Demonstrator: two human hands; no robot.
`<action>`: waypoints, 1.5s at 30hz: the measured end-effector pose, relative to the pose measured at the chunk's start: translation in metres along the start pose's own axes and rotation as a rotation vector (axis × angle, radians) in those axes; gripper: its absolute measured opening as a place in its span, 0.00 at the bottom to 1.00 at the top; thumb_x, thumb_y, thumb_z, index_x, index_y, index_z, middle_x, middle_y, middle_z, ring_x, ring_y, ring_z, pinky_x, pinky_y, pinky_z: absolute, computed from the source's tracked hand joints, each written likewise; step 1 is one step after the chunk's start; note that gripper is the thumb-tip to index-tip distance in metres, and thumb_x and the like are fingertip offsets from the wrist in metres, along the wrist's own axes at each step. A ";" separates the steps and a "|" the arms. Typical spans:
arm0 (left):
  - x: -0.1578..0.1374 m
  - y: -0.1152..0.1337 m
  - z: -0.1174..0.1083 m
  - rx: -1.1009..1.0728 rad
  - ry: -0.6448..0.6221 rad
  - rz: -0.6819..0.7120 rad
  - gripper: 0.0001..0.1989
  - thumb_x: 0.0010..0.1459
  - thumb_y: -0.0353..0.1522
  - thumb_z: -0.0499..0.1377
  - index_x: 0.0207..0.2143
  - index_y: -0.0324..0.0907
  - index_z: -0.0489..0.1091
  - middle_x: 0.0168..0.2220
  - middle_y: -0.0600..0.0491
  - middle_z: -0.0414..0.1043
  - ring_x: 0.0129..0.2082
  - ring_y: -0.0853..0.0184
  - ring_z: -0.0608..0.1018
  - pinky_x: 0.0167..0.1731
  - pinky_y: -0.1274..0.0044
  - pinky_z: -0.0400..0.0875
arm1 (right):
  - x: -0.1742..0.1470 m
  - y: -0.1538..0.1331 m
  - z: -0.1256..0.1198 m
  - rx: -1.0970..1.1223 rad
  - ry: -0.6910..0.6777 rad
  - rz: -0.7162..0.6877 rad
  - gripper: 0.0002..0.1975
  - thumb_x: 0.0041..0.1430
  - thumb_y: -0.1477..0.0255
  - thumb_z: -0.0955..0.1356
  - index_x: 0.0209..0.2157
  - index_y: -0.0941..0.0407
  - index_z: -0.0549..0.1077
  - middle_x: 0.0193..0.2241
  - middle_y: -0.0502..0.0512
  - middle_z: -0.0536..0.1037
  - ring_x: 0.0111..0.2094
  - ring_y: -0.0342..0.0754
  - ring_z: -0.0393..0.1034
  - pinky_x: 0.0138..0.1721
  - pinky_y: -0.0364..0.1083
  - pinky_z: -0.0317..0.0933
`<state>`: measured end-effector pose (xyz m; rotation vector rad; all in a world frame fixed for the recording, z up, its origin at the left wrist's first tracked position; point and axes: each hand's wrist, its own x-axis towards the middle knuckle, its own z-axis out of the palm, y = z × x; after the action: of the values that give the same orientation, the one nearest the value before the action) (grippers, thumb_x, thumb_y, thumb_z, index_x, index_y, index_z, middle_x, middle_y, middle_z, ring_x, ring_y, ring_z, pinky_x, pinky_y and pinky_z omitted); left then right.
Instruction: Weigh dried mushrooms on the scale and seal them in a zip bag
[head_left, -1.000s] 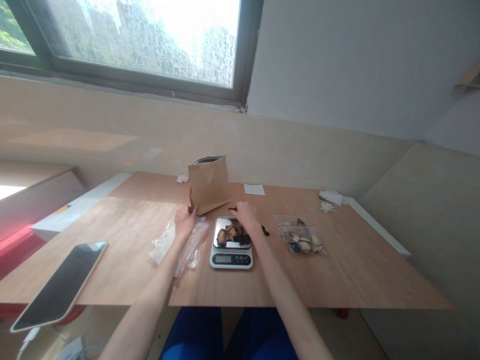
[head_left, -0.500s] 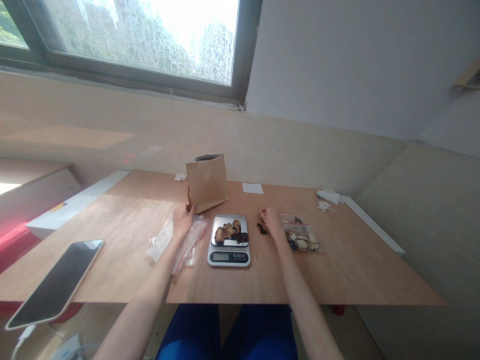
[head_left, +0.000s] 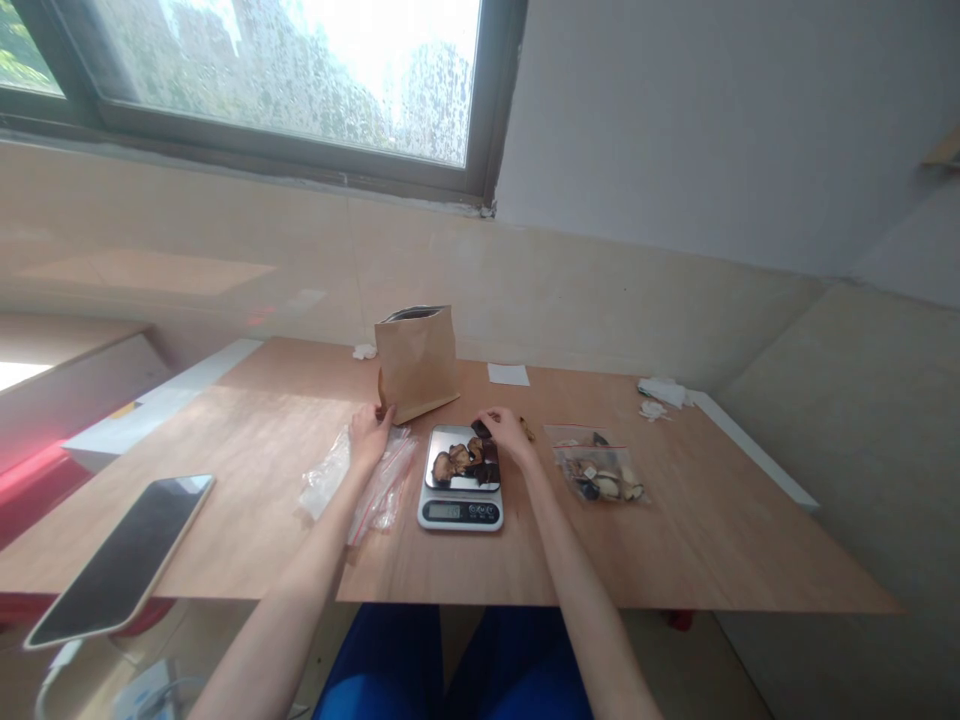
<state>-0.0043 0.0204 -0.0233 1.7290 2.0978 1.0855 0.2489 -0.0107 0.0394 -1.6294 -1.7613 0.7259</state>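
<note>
Past the front edge of the table [head_left: 735, 540] one phone [head_left: 124, 560] sticks out. Your left hand [head_left: 369, 435] touches one bag [head_left: 417, 365]; its grip you cannot tell. Slices [head_left: 450, 462], too crowded for counting, lie on one scale [head_left: 460, 514]; at its far edge your right hand [head_left: 502, 432], apart, pinches one dark piece [head_left: 481, 429]. Right of one pouch [head_left: 606, 478] the table spreads wide.
</note>
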 end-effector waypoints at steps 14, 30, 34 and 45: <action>-0.001 0.002 -0.002 -0.027 0.001 -0.007 0.18 0.55 0.46 0.49 0.31 0.42 0.68 0.34 0.46 0.73 0.39 0.58 0.74 0.39 0.69 0.65 | -0.005 -0.044 0.037 -0.211 -0.056 -0.080 0.06 0.55 0.76 0.64 0.30 0.57 0.73 0.38 0.58 0.75 0.45 0.51 0.65 0.49 0.50 0.53; -0.003 0.007 -0.004 -0.385 0.095 -0.167 0.16 0.52 0.38 0.53 0.42 0.40 0.66 0.45 0.45 0.68 0.44 0.60 0.72 0.46 0.69 0.64 | -0.063 0.055 -0.009 -0.367 0.428 -0.035 0.11 0.56 0.75 0.60 0.38 0.59 0.71 0.39 0.61 0.68 0.44 0.53 0.61 0.47 0.50 0.54; 0.005 0.010 -0.012 -0.574 0.128 -0.334 0.13 0.55 0.32 0.48 0.41 0.41 0.66 0.42 0.48 0.70 0.44 0.65 0.72 0.44 0.73 0.66 | -0.079 0.077 -0.001 -0.463 0.424 -0.018 0.12 0.57 0.72 0.61 0.41 0.59 0.71 0.39 0.62 0.69 0.42 0.54 0.62 0.44 0.52 0.55; 0.016 0.029 -0.068 -0.943 0.114 -0.854 0.18 0.58 0.37 0.55 0.50 0.39 0.63 0.48 0.46 0.66 0.44 0.63 0.72 0.41 0.65 0.70 | -0.085 0.079 0.002 -0.080 0.524 -0.093 0.08 0.54 0.71 0.62 0.31 0.58 0.72 0.31 0.59 0.74 0.36 0.52 0.66 0.40 0.50 0.58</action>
<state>-0.0267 0.0092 0.0476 0.2980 1.6043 1.4768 0.3028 -0.0891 -0.0281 -1.5939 -1.4807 0.1591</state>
